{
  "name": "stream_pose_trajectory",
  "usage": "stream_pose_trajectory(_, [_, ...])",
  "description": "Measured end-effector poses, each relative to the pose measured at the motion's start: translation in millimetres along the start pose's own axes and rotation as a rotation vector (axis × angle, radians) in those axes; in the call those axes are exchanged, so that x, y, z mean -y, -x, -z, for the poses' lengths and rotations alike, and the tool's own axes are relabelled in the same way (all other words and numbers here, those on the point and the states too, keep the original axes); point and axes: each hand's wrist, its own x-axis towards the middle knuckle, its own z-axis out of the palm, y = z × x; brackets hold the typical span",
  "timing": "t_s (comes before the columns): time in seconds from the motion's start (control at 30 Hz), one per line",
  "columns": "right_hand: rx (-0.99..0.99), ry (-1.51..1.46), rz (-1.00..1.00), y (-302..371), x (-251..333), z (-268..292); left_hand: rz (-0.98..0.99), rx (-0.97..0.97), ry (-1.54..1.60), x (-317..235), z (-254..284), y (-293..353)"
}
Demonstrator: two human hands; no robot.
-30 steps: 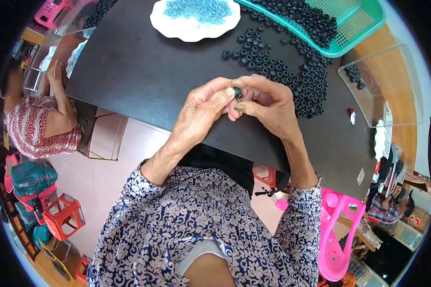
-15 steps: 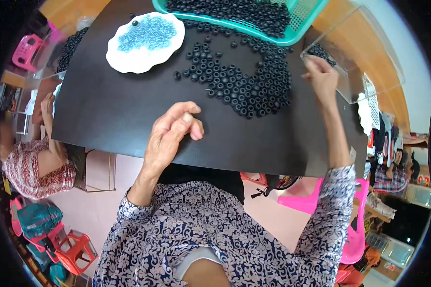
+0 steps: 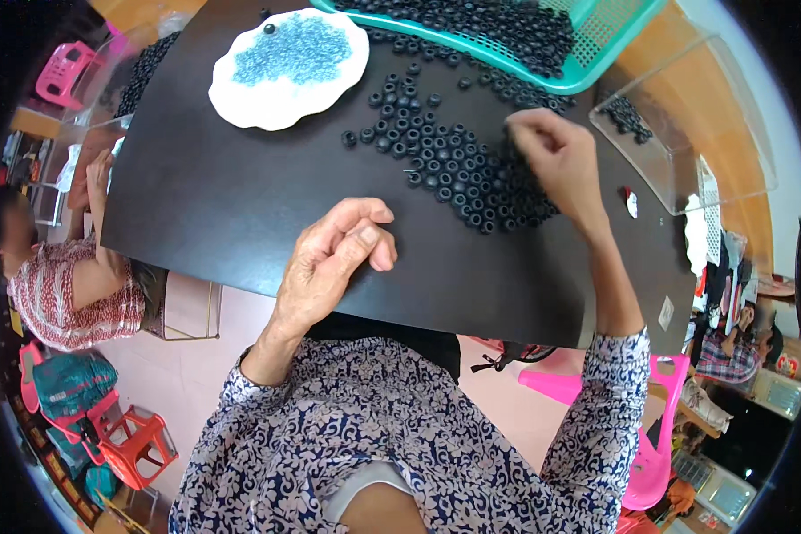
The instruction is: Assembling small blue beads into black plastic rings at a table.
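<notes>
Your right grip (image 3: 561,160) curls, blurred, over the black beads (image 3: 458,169) on the table (image 3: 187,205); your left grip (image 3: 329,258) half-curls nearer you; whether either holds anything, I cannot tell; beyond sit a white plate (image 3: 276,111) and green basket (image 3: 571,86).

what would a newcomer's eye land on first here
Probably the spread of round black beads with holes on the dark brown tabletop, with the person's right hand over its right side. Next, to the left, the white wavy-rimmed plate bearing small translucent blue pieces, and beyond the spread, the bright green perforated basket holding more black beads.
</notes>
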Motion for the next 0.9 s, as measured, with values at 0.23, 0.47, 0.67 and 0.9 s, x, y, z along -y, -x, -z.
stream_pose_trajectory(0.23, [0.127, 0.278, 0.272, -6.8, 28.5, -24.4, 0.024, 0.027, -0.069, -0.5, 4.2, 0.3])
stream_pose_trajectory(0.47, [-0.177, 0.107, -0.174, -20.8, -7.5, 16.3, 0.027, 0.009, -0.026, -3.5, -0.5, 2.1])
stream_pose_trajectory(0.67, [-0.007, 0.206, -0.111, -16.7, -20.6, 36.8, -0.034, 0.048, 0.002, 2.8, 4.4, 1.5])
stream_pose_trajectory(0.9, [0.081, 0.367, 0.004, -9.1, -22.3, 30.3, -0.044, 0.046, -0.028, 5.1, 1.8, -1.9])
